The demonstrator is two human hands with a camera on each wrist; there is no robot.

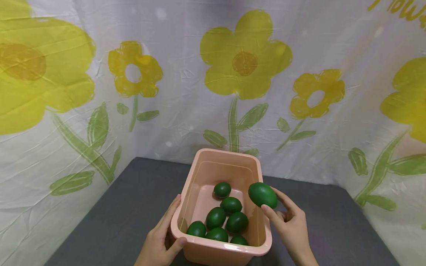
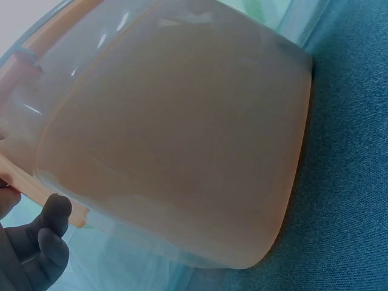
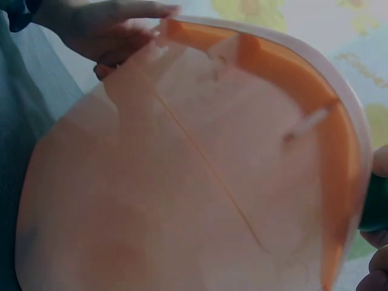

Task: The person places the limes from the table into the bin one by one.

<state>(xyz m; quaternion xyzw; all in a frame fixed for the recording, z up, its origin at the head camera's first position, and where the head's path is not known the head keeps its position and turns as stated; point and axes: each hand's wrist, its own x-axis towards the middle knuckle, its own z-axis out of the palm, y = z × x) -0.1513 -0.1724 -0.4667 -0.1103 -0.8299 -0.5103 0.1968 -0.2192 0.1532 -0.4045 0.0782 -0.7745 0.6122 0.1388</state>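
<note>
A pink plastic tub (image 1: 213, 255) stands in front of me, with several dark green limes (image 1: 236, 222) lying inside, mostly towards its near end. My left hand (image 1: 159, 238) holds the tub's near left corner, thumb on the front rim and fingers along the left side. Between thumb and fingertips, my right hand (image 1: 293, 225) pinches another lime (image 1: 262, 195) over the tub's right rim. In the left wrist view, curled fingers (image 2: 51, 242) show at the rim. The right wrist view has the tub's outer wall (image 3: 151, 182) and part of the held lime (image 3: 376, 203) at the edge.
Under the tub is a table with a dark grey cover (image 1: 116, 207). A white cloth (image 1: 179, 122) printed with yellow flowers hangs behind the table and along both sides.
</note>
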